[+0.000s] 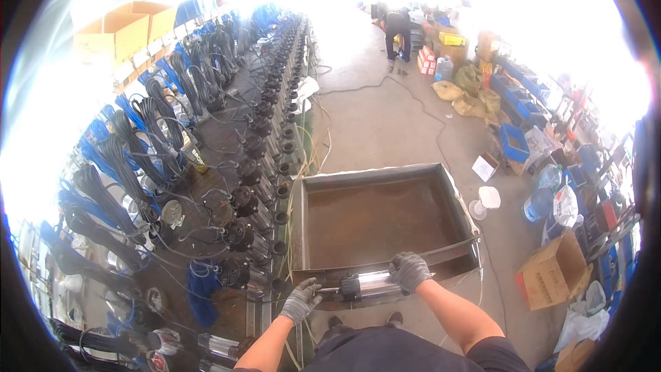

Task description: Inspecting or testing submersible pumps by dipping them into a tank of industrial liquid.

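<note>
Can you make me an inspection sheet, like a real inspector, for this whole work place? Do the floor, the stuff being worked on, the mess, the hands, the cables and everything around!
Surface: grey floor, with a rectangular tank standing on it, brown inside.
Things in hand: silver cylinder at the tank's near edge, a thin rod on its left.
Clutter: open cardboard box, blue bin and sacks on the right.
Hands: both gloved; right hand clasps the cylinder's right end; left hand is at the rod, grip unclear.
Cables: black bundles on the left; one dark cable across the floor.
Surroundings: another person farther off.
</note>
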The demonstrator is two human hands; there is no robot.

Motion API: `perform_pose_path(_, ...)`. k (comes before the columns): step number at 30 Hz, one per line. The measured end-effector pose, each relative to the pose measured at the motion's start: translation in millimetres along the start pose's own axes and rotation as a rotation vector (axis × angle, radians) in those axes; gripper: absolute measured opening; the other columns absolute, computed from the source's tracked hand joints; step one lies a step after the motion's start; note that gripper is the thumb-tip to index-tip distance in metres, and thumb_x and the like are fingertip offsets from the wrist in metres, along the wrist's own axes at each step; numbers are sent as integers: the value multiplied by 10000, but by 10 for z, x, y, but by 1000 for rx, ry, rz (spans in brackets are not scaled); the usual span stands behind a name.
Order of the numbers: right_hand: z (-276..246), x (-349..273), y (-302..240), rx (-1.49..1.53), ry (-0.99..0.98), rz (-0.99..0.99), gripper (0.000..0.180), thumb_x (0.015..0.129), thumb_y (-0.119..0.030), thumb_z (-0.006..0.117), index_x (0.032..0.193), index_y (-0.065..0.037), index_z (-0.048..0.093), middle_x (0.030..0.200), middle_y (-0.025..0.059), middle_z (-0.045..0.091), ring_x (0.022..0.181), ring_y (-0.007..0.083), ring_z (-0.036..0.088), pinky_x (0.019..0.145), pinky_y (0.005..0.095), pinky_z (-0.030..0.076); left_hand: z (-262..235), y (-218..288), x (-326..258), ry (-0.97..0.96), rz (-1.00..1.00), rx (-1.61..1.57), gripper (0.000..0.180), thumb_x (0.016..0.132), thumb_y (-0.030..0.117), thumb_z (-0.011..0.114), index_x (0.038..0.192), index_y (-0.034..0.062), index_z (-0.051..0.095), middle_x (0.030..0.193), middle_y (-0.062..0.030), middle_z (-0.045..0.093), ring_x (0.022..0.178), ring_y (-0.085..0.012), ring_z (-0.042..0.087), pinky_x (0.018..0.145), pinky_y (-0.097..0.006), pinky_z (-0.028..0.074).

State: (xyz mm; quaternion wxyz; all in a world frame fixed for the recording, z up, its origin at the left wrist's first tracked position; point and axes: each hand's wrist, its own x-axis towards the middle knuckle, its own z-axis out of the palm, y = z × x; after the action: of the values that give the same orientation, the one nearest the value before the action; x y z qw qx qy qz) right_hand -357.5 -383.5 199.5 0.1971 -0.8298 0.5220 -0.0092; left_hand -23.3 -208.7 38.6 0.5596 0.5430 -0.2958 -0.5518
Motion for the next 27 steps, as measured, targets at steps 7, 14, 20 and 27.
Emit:
perform_pose_path(7,23,-5,10,-19,28,16,306,967,-322,552,974,-78,735,1055,135,702,1062,327,654,964,453,522,145,305,16,41,-100,466,247,1086,302,559,1161,67,553,754,-73,671,488,-133,559,501,-288,460)
perform_pose_path(14,50,13,34,-20,3,-21,286,961,-309,564,976,-80,735,1053,128,703,1046,327,657,962,449,525,71,503,-210,140,-55,58,217,1088,288,553,1145,79,544,774,-72,639,539,-122,568,505,-285,488)
perform_pose_path(20,25,-5,-1,41,101,-47,272,914,-315,601,926,-82,741,990,159,725,979,345,686,907,450,544,32,521,-94,262,-157,170,216,1092,283,534,1140,74,517,768,-58,595,566,-128,555,495,-278,496)
perform_pose_path(27,181,22,90,35,107,-45,188,889,-280,666,912,-107,735,951,140,724,944,337,687,870,460,549,-58,381,-58,490,-164,330,235,1068,278,558,1185,77,589,908,-83,663,730,-175,632,622,-347,522)
